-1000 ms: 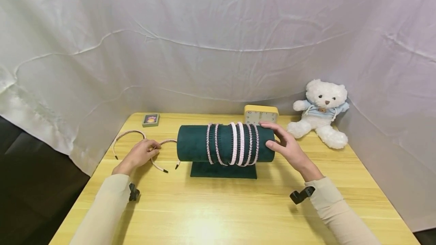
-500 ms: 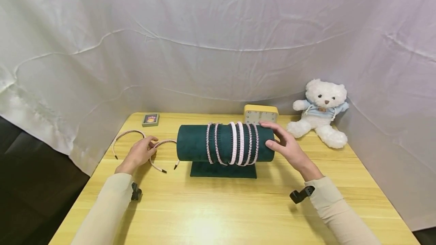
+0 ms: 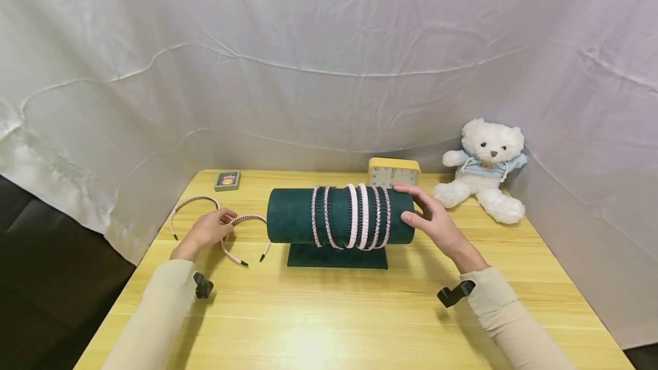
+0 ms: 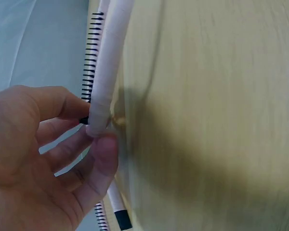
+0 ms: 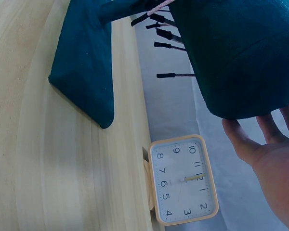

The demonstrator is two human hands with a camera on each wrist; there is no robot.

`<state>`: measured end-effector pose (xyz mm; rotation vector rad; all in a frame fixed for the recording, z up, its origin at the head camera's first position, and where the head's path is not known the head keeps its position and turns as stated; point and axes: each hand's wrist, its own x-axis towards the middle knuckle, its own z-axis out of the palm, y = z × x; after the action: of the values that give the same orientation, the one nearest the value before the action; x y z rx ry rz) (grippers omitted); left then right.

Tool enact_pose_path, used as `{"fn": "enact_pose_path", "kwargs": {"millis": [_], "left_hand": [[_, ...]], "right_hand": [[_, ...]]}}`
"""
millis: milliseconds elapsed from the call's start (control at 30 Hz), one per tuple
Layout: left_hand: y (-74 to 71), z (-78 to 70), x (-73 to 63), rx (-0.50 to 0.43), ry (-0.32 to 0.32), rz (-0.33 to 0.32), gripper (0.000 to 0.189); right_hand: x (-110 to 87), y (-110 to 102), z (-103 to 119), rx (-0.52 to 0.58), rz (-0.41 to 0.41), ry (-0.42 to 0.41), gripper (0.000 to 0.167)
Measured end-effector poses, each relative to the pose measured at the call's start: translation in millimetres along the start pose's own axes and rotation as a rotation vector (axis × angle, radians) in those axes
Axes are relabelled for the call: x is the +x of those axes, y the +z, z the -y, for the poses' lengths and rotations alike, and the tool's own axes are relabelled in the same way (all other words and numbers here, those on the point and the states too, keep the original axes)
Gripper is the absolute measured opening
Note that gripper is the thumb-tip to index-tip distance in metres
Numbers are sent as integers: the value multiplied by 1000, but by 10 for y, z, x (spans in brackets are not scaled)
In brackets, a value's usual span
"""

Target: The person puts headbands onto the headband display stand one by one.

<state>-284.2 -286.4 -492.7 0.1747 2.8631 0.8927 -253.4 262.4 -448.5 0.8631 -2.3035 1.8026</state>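
My left hand point(image 3: 208, 229) pinches a pink headband point(image 3: 249, 217) with black comb teeth by its side, just left of the stand. In the left wrist view, its thumb and forefinger meet on the pale band. A second toothed headband point(image 3: 192, 199) lies beyond that hand on the table. The dark green roll-shaped headband stand point(image 3: 288, 216) carries several pink headbands point(image 3: 352, 216) side by side. At its right end my right hand point(image 3: 437, 221) holds the roll, thumb in front and fingers over the top. The right wrist view shows fingertips at the roll's edge.
Behind the stand is a yellow-framed clock point(image 3: 394, 172). A white teddy bear point(image 3: 485, 170) in a blue hoodie sits at the back right. At the back left lies a small grey box point(image 3: 228, 180). Pale curtains point(image 3: 329, 73) enclose the wooden table point(image 3: 319, 313).
My left hand first shifts slightly right, then back left. The pinched headband's tips have moved a little left and nearer the front. My right hand and the stand have stayed put.
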Motion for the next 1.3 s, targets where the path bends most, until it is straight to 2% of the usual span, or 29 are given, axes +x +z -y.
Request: {"fn": "enact_pose_path", "kwargs": {"millis": [233,467,900,1300], "left_hand": [[-56,-19,-56,-60,-19,60,47],[-140,-18,-127,-180,-49,114,52],[-166,71,-185,-241,-85,54,47],[-197,196,-257,-402,-64,96,50]], "right_hand": [[-2,-2,1,-3,-1,-7,55],[-5,-2,-3,-2,-1,-13,55],[-10,-1,-3,-9,3,1,55],[-10,2,9,-2,-1,6,55]]}}
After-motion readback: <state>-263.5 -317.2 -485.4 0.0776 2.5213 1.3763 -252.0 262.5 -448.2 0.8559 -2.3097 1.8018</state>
